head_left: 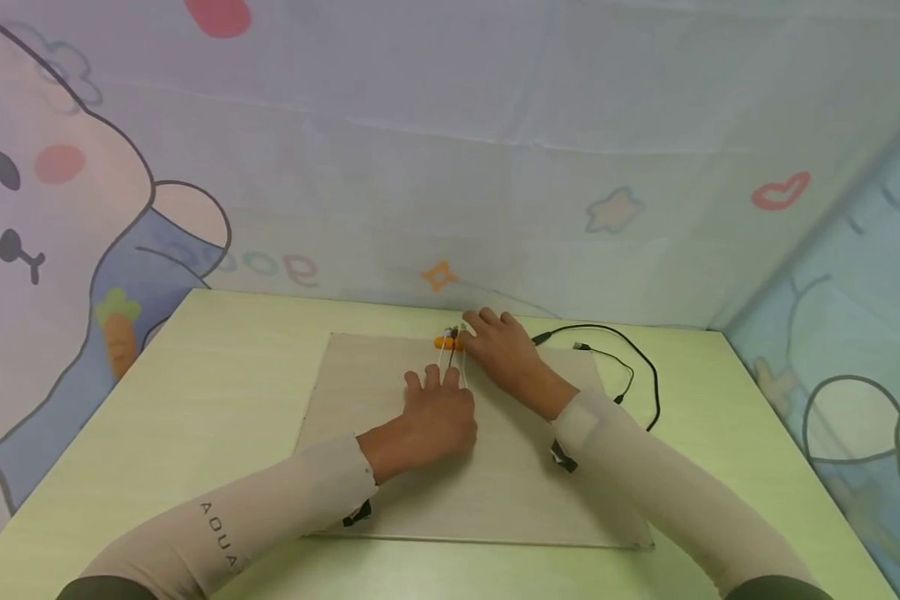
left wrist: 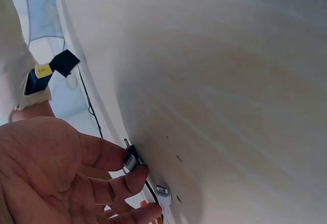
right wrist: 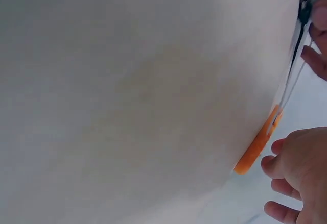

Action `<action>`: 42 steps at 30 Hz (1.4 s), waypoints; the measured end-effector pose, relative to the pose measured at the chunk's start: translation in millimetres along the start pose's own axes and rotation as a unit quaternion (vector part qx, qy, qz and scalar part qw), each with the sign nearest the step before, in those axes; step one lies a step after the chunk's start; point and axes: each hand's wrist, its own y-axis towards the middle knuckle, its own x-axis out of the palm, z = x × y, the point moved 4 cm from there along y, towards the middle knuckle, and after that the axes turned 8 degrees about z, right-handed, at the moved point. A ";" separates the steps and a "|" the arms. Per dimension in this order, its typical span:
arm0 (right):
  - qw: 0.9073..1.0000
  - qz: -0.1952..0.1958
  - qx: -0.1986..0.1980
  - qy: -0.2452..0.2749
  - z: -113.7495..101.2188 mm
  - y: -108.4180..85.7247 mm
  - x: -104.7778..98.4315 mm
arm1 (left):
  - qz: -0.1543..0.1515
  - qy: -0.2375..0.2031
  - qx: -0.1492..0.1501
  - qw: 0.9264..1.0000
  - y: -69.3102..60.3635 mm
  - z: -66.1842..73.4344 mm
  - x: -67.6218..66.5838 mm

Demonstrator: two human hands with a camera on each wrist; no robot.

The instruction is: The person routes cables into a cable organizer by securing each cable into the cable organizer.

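My left hand point(head_left: 435, 421) is over the middle of the board, its thumb and index finger pinching a silver-ended USB plug point(left wrist: 131, 162) in the left wrist view. A thin black plug tip shows right behind it, and a white USB plug point(left wrist: 163, 196) lies near the other fingertips. An orange cable holder point(right wrist: 250, 157) sits by the board's far edge, with thin white and dark cables running from it toward my left hand. Beside that holder is my right hand point(head_left: 506, 354), its fingers loosely bent and apart; nothing shows in its grasp.
Under both hands lies a light flat board point(head_left: 510, 492) on a pale table point(head_left: 225, 375). To the right, a black cable point(head_left: 656, 383) curves along, with a shorter USB cable point(head_left: 624, 367) inside its bend. A printed cloth wall point(head_left: 420, 167) stands behind the table.
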 end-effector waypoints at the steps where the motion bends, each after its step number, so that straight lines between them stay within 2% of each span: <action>1: 1.000 -0.004 0.002 0.000 -0.4 -1.8 -1.1 | 0.000 -0.001 -0.001 1.000 0.9 -0.8 0.6; 11: 0.999 0.003 0.034 0.019 2.7 -25.6 -10.4 | 0.012 -0.010 -0.015 1.000 3.3 -9.0 2.1; 16: 0.996 -0.034 0.070 0.043 8.3 -31.8 -15.0 | 0.034 -0.015 -0.017 0.999 5.5 -10.1 -0.8; 17: 0.995 -0.041 0.078 0.047 9.1 -33.0 -16.8 | 0.049 -0.016 -0.014 0.999 9.2 -11.5 2.8; 19: 0.992 -0.055 0.097 0.058 10.5 -35.8 -20.9 | 0.063 -0.020 -0.013 0.998 12.3 -11.7 0.7; 23: 0.984 -0.077 0.136 0.091 12.5 -42.7 -27.9 | 0.086 -0.025 -0.003 0.996 21.1 -13.2 -1.6; 24: 0.981 -0.084 0.145 0.098 12.7 -44.8 -28.7 | 0.081 -0.031 -0.003 0.996 20.9 -12.2 -6.6; 31: 0.965 -0.112 0.189 0.145 10.6 -63.1 -36.1 | 0.093 -0.054 0.003 0.994 34.6 -12.5 -8.6; 37: 0.943 -0.148 0.230 0.190 4.6 -75.4 -49.6 | 0.071 -0.052 -0.008 0.996 53.2 -8.9 -0.8; 40: 0.933 -0.166 0.243 0.209 2.1 -82.4 -53.9 | 0.073 -0.036 -0.009 0.997 63.9 -5.8 4.5; 42: 0.928 -0.172 0.250 0.214 1.5 -88.1 -55.7 | 0.088 -0.019 -0.005 0.996 79.2 -6.0 18.6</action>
